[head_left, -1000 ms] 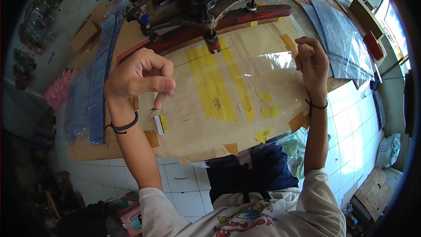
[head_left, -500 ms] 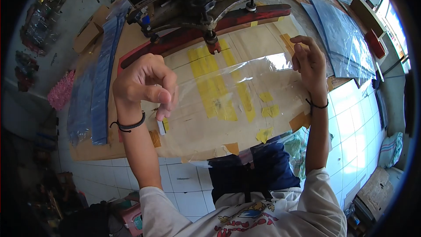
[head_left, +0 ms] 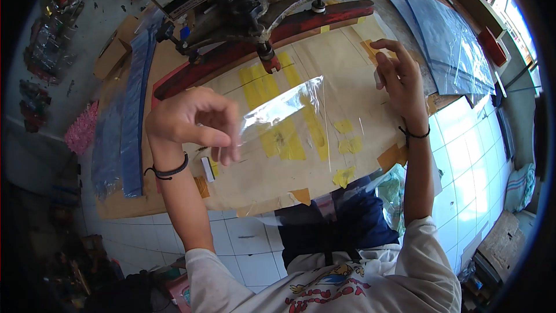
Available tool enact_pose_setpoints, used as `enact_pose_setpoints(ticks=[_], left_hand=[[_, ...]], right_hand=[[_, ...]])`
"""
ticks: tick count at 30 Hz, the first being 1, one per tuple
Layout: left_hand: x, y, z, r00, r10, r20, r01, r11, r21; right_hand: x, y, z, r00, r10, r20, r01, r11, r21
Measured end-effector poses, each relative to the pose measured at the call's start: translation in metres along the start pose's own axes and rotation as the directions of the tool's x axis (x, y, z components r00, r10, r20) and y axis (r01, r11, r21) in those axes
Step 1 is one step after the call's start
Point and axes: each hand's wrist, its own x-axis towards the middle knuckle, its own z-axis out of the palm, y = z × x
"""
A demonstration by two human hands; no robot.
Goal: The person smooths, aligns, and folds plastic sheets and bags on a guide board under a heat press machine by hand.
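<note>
A clear plastic sheet (head_left: 284,103) runs from the fingers of my left hand (head_left: 197,122) across the taped board, glare along its upper part. My left hand is closed in a pinch at the sheet's left end. The sheet's right edge is loose, well apart from my right hand (head_left: 401,81). That hand hovers over the board's right side, its fingers bent and apart, with nothing visible in them. Beneath lies a tan work board (head_left: 243,188) with yellow tape strips (head_left: 284,139). A red metal clamp tip (head_left: 271,65) points down just beyond the sheet.
A dark machine head (head_left: 231,0) with metal arms stands over a long red bar (head_left: 336,22) at the board's far side. Blue plastic sheets (head_left: 136,110) lie at left, and more blue sheets (head_left: 446,46) at right. A small white block (head_left: 208,169) sits near my left wrist.
The clear sheet, earlier stretched across to my right hand, has come away from it. Its right edge has shifted left, towards my left hand. My right hand has moved slightly left and up.
</note>
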Motion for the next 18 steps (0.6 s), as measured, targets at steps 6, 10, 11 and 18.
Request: enact_pose_setpoints(ticks=[6,10,11,18], left_hand=[[0.028,0.0,0.022,0.922,-0.375,-0.098,0.38,0.924,0.041],[0.033,-0.002,0.026,0.965,-0.252,-0.073,0.258,0.962,0.084],[0.033,-0.012,0.023,0.978,-0.187,-0.09,0.192,0.98,0.055],[0.073,-0.036,0.025,0.969,-0.206,-0.138,0.235,0.94,0.247]], right_hand=[[-0.001,-0.004,0.001,0.999,-0.009,0.031,0.011,0.998,-0.07],[-0.003,0.001,0.002,1.0,0.005,0.003,-0.005,0.998,-0.064],[-0.003,0.003,0.001,1.0,0.0,0.0,0.0,0.998,-0.056],[-0.002,0.005,0.005,1.0,0.002,0.015,-0.002,1.0,-0.012]])
